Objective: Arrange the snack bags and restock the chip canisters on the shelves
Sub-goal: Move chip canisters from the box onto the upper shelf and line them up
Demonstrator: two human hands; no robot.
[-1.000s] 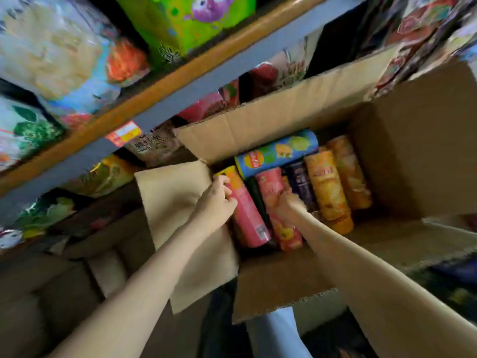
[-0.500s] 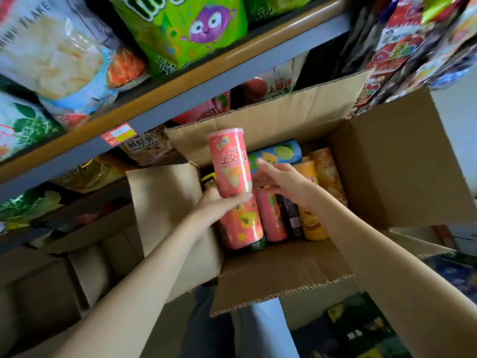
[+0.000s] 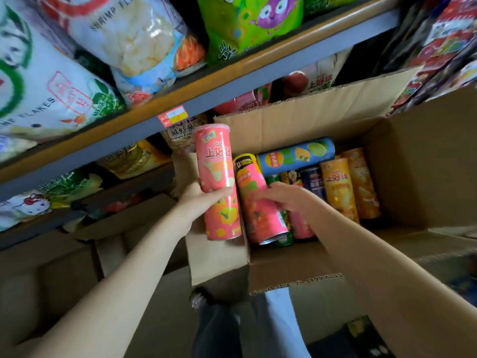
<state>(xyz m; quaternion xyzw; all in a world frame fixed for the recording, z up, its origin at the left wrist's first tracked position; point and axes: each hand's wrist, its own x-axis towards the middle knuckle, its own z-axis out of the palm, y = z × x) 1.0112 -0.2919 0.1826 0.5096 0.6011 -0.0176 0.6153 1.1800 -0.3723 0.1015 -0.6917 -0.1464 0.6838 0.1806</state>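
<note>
A tall pink cardboard chip canister (image 3: 216,174) stands upright above the open brown cardboard box (image 3: 426,161), fingers of the left hand (image 3: 200,200) wrapped around it. The right hand (image 3: 289,200) grips a second pink canister (image 3: 259,202) inside the box, beside one blue canister (image 3: 296,156) and two orange canisters (image 3: 338,187).

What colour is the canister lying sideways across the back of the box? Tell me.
Blue canister, with yellow and green fruit art; head view.

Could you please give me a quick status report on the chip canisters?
Left hand grips pink canister, clear of box. Right hand grasping second pink canister. Nothing obstructing.
</note>
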